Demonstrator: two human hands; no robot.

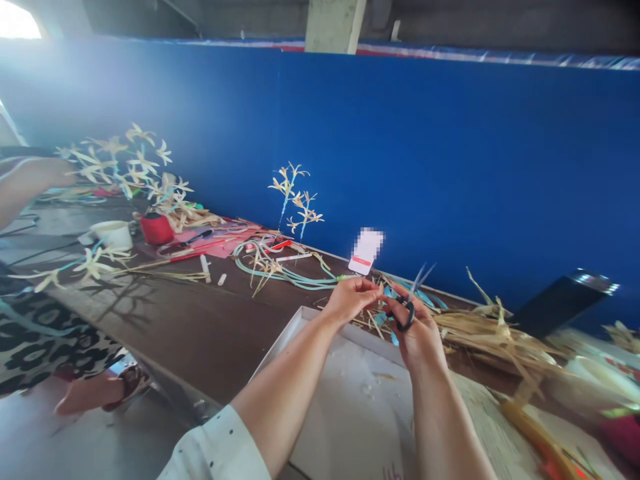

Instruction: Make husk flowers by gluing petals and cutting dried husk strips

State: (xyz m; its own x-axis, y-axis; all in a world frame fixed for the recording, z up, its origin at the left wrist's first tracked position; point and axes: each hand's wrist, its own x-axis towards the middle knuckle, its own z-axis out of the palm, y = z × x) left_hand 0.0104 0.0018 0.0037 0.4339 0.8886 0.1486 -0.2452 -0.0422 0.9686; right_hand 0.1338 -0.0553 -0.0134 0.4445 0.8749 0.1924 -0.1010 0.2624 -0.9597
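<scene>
Both my hands meet above the far edge of a shallow white box (345, 393). My left hand (349, 300) is closed in a pinch, thumb against fingertips. Whatever lies in that pinch is too small to make out. Scissors (410, 315) with black handles rest in my right hand (421, 333), blades pointing up and away. The right fingertips come close to the left ones; whether they touch cannot be told. Behind my hands lie pale scraps and blue pieces. Dried husk strips (480, 327) spread to the right of my right hand.
Pale husk flowers (303, 215) stand near the blue wall (450, 147). Light-blue cords (295, 279), a phone (361, 261), a red thread spool (157, 229) and a white cup (115, 237) lie along the table. At left, another person's arm (35, 180) reaches toward more flowers (120, 160).
</scene>
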